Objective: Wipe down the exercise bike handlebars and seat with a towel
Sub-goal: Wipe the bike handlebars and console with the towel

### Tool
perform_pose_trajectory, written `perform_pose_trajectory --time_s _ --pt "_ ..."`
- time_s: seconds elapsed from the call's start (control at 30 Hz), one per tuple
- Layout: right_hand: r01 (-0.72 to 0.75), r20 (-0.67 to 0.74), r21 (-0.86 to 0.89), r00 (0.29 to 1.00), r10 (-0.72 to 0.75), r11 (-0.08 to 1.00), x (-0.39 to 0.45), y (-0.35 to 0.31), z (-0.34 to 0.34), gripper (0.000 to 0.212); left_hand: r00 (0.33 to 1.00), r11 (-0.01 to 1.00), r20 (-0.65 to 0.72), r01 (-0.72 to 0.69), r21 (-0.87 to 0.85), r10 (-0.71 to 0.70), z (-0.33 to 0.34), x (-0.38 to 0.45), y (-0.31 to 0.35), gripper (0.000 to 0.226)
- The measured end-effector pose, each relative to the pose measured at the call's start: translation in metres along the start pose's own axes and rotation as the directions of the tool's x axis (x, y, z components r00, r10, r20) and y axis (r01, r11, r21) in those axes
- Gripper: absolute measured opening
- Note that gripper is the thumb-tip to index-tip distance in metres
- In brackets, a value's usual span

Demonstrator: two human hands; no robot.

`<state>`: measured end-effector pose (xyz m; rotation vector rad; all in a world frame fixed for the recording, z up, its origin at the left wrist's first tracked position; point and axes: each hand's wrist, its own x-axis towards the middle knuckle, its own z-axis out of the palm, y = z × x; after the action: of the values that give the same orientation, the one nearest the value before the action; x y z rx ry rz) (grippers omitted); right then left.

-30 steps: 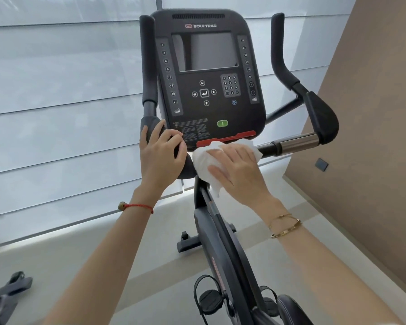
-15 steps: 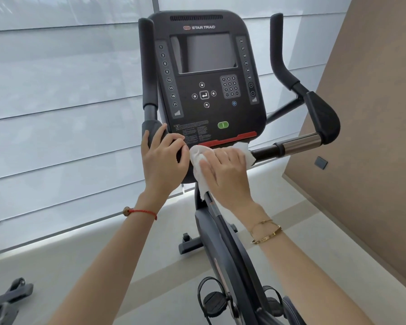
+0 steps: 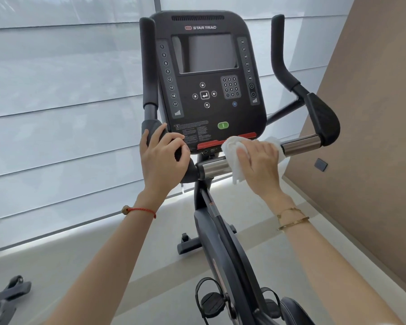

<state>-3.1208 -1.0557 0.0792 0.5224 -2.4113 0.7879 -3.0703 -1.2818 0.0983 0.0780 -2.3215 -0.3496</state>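
Right fingers [image 3: 261,148]: laid over the white towel [image 3: 232,158], curled down across it and pressing it round the handlebars [image 3: 300,144], on the crossbar just under the red lip of the console [image 3: 209,78]. Left fingers [image 3: 174,140]: wrapped round the black padded grip at the bar's left end, thumb alongside, bracing the bike. Outward from there: right hand [image 3: 259,165] between two bare chrome sections, one showing just left of the towel, the other to its right, running to the padded right elbow rest. Left hand [image 3: 161,160] touching the left chrome section's collar. Towel bunched, a loose tail hanging below the bar.

Step in hand, by the look of it: wiping the crossbar, middle stretch. Still ahead, likely: the right chrome section, both padded rests, the two upright horns. Next move calls for sliding the towel rightward along the bar under steady downward pressure, keeping the cloth wrapped. Seat not clearly in view; only a dark curved edge at the bottom right.
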Motion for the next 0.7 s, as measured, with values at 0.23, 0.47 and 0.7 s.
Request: perform_pose_trajectory --time_s 0.23,0.47,0.7 --pt "0.188 -0.067 0.004 0.98 -0.187 0.982 -0.016 -0.031 0.015 0.031 0.999 0.998 0.046 0.02 -0.058 -0.017 -0.005 -0.001 0.004 0.024" --pt "0.138 -0.055 0.119 0.99 -0.132 0.983 -0.067 -0.032 -0.031 0.028 0.998 0.951 0.068 0.034 -0.307 -0.014 -0.04 -0.055 0.017 0.029" --pt "-0.037 0.158 0.082 0.987 0.024 0.996 -0.177 -0.028 -0.064 0.026 0.97 0.946 0.237 0.128 -0.298 -0.056 -0.088 -0.164 0.021 0.023"
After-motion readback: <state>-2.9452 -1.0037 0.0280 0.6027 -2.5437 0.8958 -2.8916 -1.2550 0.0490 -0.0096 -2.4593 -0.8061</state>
